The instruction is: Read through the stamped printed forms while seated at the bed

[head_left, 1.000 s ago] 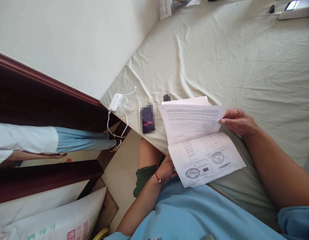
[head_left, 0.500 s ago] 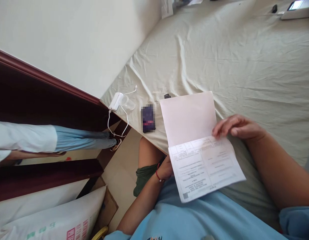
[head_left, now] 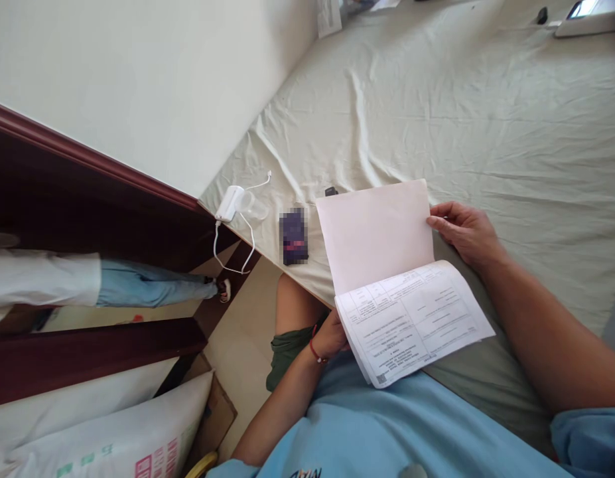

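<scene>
A booklet of printed forms lies open in front of my blue shirt. Its upper leaf is a blank pinkish-white page spread over the bed; the printed lower leaves curve up slightly. My left hand, with a red bracelet at the wrist, grips the booklet's left side near the fold, its fingers mostly hidden beneath the paper. At the blank page's right edge, my right hand pinches the paper between thumb and fingers.
On the sheet-covered bed lie a blurred dark item, a small black object, a white adapter with cable and a clear cup. A person in jeans stands at left, near white sacks.
My right hand has moved up from the fold to the blank page's right edge and pinches it. The printed leaves' lower edge has lifted. The person at left has shifted slightly.
</scene>
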### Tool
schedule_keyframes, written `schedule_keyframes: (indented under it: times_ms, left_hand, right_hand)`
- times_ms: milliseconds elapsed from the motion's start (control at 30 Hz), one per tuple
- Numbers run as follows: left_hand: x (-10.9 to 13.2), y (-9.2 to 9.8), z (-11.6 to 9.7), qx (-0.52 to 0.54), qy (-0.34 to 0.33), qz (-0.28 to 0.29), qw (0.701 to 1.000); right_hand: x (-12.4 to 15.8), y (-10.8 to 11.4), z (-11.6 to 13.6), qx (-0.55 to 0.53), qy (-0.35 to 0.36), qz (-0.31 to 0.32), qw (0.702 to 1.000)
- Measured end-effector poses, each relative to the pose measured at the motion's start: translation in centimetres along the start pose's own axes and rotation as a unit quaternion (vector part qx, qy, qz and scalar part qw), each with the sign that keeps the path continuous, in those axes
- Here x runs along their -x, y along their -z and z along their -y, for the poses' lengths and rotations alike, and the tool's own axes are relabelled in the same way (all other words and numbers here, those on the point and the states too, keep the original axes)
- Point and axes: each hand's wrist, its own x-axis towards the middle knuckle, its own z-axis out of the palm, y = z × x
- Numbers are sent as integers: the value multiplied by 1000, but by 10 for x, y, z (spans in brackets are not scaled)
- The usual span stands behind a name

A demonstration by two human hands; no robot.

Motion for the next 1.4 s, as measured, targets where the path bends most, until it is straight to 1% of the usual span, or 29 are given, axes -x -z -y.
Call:
schedule_keyframes:
  times_ms: [100, 267, 367, 500, 633, 767, 933, 1033, 1100, 1200, 1267, 1333, 1400]
  left_hand:
    - [1, -4, -4, -14, -4, 19, 1000]
    - [3, -8, -11, -9, -3, 11, 1000]
    - [4, -10, -13, 2, -3, 13, 1000]
    - [3, -11, -14, 5, -11, 12, 1000]
    - [3, -10, -13, 0, -10, 17, 1000]
    - [1, -5, -7, -13, -1, 24, 1000]
    - [-3, 7, 11, -44, 20, 1, 999]
    - [-5, 11, 18, -40, 36, 3, 999]
    - [-6, 13, 21, -36, 38, 7, 999]
    - [-7, 14, 23, -30, 29, 6, 999]
    - [-8, 15, 24, -32, 28, 6, 999]
    - [-8, 15, 24, -38, 31, 8, 999]
    - [-8, 15, 24, -44, 36, 14, 998]
  right_hand:
    - [-1, 1, -1, -2, 22, -1, 1000]
    - [-2, 1, -1, -9, 39, 29, 999]
    - [-2, 0, 0, -17, 37, 30, 999]
    - [-1, -1, 1, -72, 24, 32, 997]
    - [0, 0, 0, -52, 14, 28, 998]
    - [1, 2, -1, -22, 28, 24, 999]
    - [3, 2, 2, 26, 48, 30, 998]
    - [2, 0, 1, 42, 63, 22, 997]
    - [1, -2, -1, 39, 73, 3, 997]
    - [-1, -5, -4, 10, 70, -17, 997]
    - [-2, -5, -5, -1, 68, -20, 997]
    - [-2, -4, -4, 10, 70, -25, 997]
    - [-1, -2, -3, 7, 52, -6, 999]
